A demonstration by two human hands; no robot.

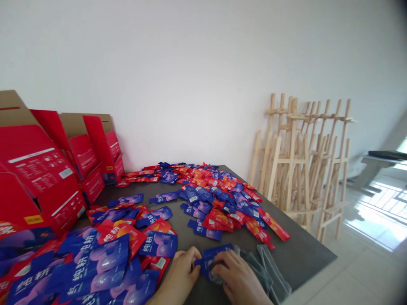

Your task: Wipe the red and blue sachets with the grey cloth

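Lower middle of the frame: left hand (178,275) and right hand (239,277) close together over the table (305,254), both on a blue sachet (212,259). Left grip closed, thumb and fingers pinching the sachet's left end. Right grip curled down over its right side, with a fold of grey cloth (270,271) pressed between fingers and sachet. Cannot tell if the sachet touches the tabletop. Rest of the cloth lies bunched at lower right, running out from under the right hand towards the table's near edge.

Left of the hands, a dense, overlapping heap of blue and red packets (92,267) fills the lower left corner. More packets (216,199), blue and red-orange, lie scattered across the middle of the table, reaching its far corner. Red cartons (41,178) stand in a row along the left side, flaps up, near the white wall (197,76). Wooden easels (299,165) lean folded together against the wall at right, on the tile floor (359,262). Far right, a grey stand (378,163) with a dark item on top; sunlight falls on the floor beyond the easels.
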